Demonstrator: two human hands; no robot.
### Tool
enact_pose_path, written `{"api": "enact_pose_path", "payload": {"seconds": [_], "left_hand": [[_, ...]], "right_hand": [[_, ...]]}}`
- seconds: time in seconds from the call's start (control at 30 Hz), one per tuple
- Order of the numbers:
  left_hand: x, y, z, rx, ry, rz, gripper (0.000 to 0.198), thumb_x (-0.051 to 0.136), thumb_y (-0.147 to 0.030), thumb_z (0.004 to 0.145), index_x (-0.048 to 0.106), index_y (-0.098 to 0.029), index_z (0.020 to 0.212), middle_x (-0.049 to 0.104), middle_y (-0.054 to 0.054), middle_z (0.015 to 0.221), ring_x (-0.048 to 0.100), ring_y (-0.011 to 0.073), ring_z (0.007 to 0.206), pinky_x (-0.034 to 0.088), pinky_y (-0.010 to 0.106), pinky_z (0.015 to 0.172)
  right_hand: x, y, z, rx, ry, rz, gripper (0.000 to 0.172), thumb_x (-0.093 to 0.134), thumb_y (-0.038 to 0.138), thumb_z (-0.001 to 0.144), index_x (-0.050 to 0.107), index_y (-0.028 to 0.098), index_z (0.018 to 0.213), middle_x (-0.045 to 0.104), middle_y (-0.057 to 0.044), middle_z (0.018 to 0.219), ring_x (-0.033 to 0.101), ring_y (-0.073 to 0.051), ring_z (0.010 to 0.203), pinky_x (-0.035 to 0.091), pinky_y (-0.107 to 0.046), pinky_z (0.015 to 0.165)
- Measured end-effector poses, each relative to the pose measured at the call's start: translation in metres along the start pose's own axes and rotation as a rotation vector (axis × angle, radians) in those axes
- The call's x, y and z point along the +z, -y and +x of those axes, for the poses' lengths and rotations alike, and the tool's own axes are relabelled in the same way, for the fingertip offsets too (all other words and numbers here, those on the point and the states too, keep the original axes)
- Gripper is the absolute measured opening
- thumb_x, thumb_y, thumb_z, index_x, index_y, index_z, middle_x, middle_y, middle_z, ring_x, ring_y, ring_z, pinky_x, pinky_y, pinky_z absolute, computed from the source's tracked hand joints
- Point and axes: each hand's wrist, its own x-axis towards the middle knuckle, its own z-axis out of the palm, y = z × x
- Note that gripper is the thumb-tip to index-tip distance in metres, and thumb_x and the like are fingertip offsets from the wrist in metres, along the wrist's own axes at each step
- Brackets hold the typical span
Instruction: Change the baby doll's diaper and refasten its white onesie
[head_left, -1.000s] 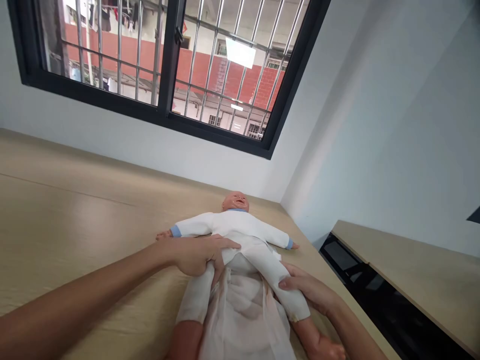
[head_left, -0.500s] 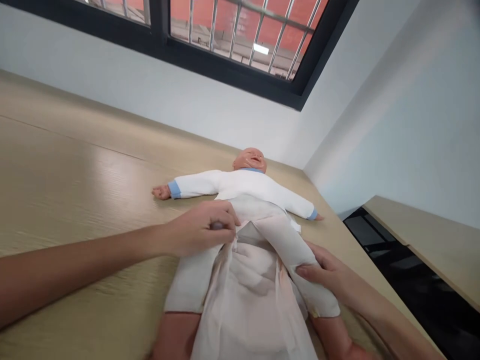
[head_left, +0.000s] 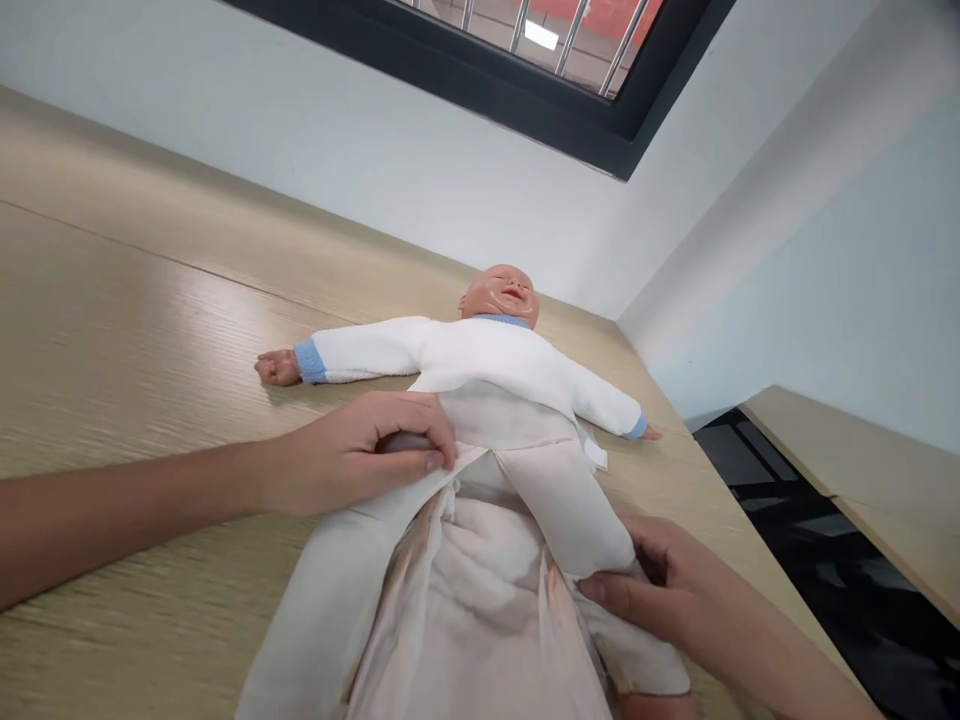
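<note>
A baby doll (head_left: pixel 501 292) lies on its back with its head toward the wall and both arms spread. It wears a white top (head_left: pixel 480 355) with blue collar and cuffs. White pants (head_left: pixel 570 490) cover its hips and legs, with a wide cloth panel (head_left: pixel 495 620) hanging between the legs. At the waist, my left hand (head_left: pixel 375 445) pinches the edge of the pants between thumb and fingers. My right hand (head_left: pixel 667 580) grips the pants' leg on the right side, thumb on top. The fingers under the cloth are partly hidden.
The doll rests on a wooden table (head_left: pixel 135 370) that meets a pale wall (head_left: pixel 337 190). Above is a dark-framed window (head_left: pixel 517 80) with bars. A second wooden surface (head_left: pixel 862 450) with a black side stands beyond the table's right edge.
My view has come closer and lower. My left hand has shifted a little left with the pants' edge, and the left pant leg now reaches further down. My right hand keeps its hold.
</note>
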Motion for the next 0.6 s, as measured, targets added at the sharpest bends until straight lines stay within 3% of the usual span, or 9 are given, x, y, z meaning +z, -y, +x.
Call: {"api": "enact_pose_path", "payload": {"seconds": [0.1,0.37,0.47,0.6], "left_hand": [[0.0,0.001,0.0,0.007,0.004,-0.004,0.02,0.048,-0.026,0.094,0.067,-0.019,0.097,0.063,0.003,0.098,0.055,0.0147,0.089,0.042,0.025,0.083],[0.002,0.001,-0.001,-0.019,-0.017,-0.005,0.02,0.048,-0.026,0.094,0.065,-0.019,0.097,0.063,0.002,0.1,0.055,0.0156,0.091,0.042,0.023,0.083],[0.002,0.005,-0.001,-0.006,-0.019,0.009,0.02,0.048,-0.029,0.095,0.065,-0.019,0.098,0.063,0.002,0.1,0.054,0.0163,0.091,0.042,0.023,0.083],[0.001,0.008,-0.001,-0.003,-0.015,0.025,0.021,0.047,-0.031,0.095,0.065,-0.02,0.099,0.063,0.003,0.101,0.054,0.0169,0.092,0.042,0.023,0.084]], "right_hand": [[-0.001,-0.001,-0.003,0.022,0.018,0.043,0.037,0.07,0.052,0.08,0.065,0.017,0.091,0.057,-0.005,0.089,0.05,-0.018,0.081,0.042,-0.023,0.064],[-0.007,0.005,-0.008,-0.055,0.032,0.07,0.043,0.055,0.057,0.09,0.067,0.016,0.101,0.061,-0.007,0.096,0.054,-0.019,0.086,0.045,-0.025,0.07],[-0.009,0.007,-0.01,-0.031,-0.031,0.109,0.044,0.056,0.057,0.09,0.067,0.015,0.099,0.062,-0.007,0.095,0.055,-0.019,0.088,0.045,-0.025,0.072],[-0.01,0.007,-0.013,-0.021,-0.147,0.136,0.041,0.062,0.054,0.088,0.061,0.014,0.079,0.056,-0.002,0.078,0.049,-0.012,0.072,0.039,-0.02,0.064]]}}
